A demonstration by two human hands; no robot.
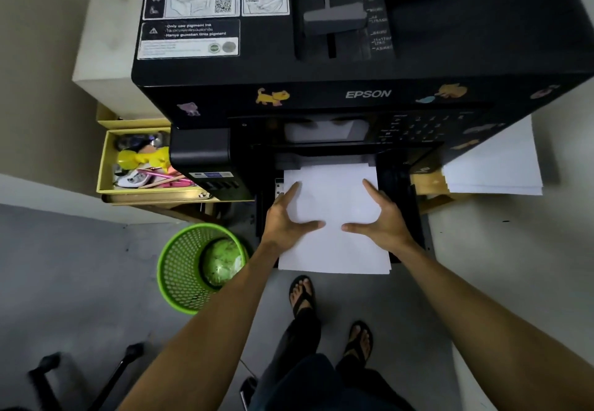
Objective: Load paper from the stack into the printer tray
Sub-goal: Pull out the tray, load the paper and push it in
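Note:
A sheaf of white paper (334, 243) lies lengthwise in the pulled-out black tray (413, 218) at the front of the black Epson printer (321, 70). The sheaf's near end sticks out past the tray's front edge. My left hand (286, 218) grips the paper's left edge, thumb flat on top. My right hand (382, 218) grips the right edge the same way. A stack of white paper (495, 166) rests to the right of the printer, partly tucked under its corner.
A green mesh wastebasket (193, 266) stands on the floor left of the tray. A yellow box (106, 166) of small items sits left of the printer. My sandalled feet (331, 314) are below the tray. A black chair base (80, 375) is at bottom left.

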